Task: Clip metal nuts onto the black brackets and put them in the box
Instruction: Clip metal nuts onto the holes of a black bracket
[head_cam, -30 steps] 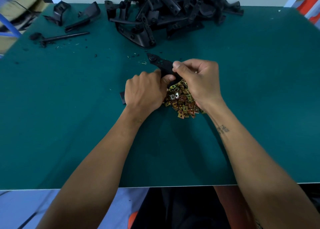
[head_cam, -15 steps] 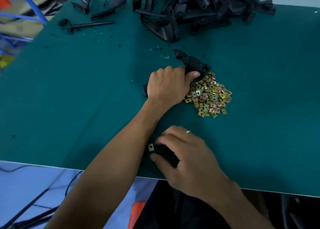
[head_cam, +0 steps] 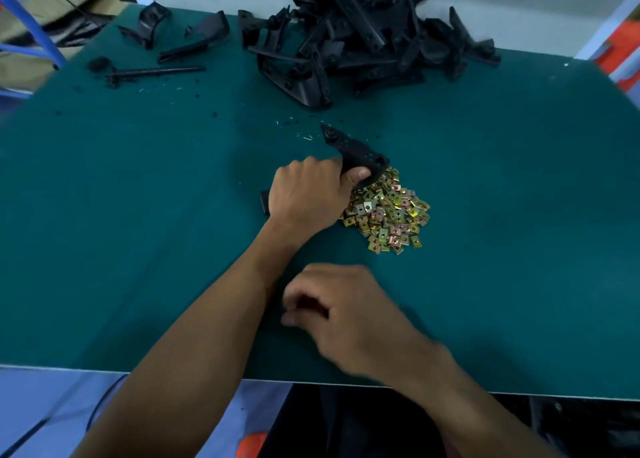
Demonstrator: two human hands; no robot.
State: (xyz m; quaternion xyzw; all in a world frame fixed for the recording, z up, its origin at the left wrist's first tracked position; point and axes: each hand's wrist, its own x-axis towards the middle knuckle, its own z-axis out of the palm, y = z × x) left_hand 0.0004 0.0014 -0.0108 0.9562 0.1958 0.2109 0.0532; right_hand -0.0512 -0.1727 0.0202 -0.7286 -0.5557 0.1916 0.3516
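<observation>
My left hand grips a black bracket at mid-table, thumb wrapped over it; the bracket's far end points up and left, and a short end shows left of the wrist. Right beside it lies a heap of gold metal nuts. My right hand hovers blurred near the table's front edge, fingers curled toward the thumb; whether a nut sits between them is hidden. A large pile of black brackets lies at the back of the green table.
Loose black parts and a thin black rod lie at the back left, with small debris scattered around. Tan cardboard and a blue frame sit beyond the left corner. The table's front edge runs just below my right hand.
My right hand left the bracket and nut heap and came down near the front edge, where a single nut lay by its fingers; that nut no longer shows. The left hand stayed on the bracket.
</observation>
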